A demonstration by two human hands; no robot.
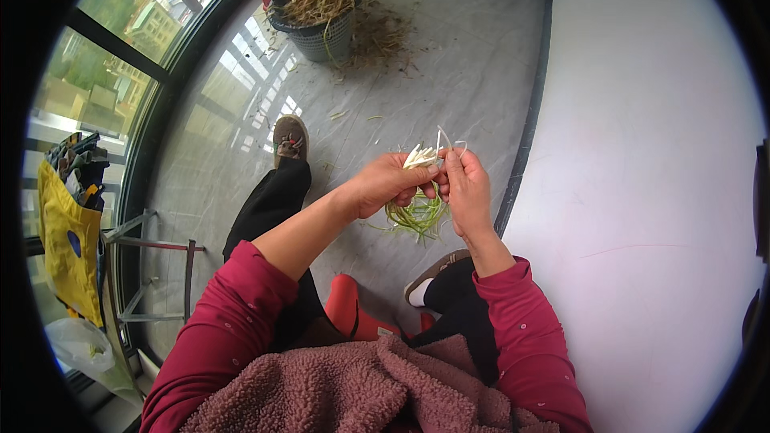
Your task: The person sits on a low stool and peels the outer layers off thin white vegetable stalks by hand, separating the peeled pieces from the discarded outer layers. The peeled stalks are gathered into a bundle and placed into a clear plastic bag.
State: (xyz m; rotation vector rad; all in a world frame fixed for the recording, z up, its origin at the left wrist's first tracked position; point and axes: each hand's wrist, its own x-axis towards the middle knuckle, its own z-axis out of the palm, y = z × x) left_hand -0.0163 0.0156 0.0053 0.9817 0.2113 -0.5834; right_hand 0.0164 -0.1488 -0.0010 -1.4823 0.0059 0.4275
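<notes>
My left hand (394, 181) is closed around a bundle of thin stalks, with their white ends (421, 157) pointing up past the thumb. Below the hand, the long green leaves (419, 214) hang in a loose tangle. Close against the bundle's right side, my right hand (466, 183) pinches a thin white strand (444, 135) between thumb and fingers; part of it curls above the fingertips. The two hands almost touch. Whether the strand is joined to the bundle cannot be told.
A grey plastic basket (322, 38) heaped with dry plant scraps (322, 0) stands ahead, with debris (382, 36) on the floor beside it. A red object (346, 304) lies between my legs. At left are a metal frame (150, 246) and a yellow cloth bag (69, 228); a white wall rises at right.
</notes>
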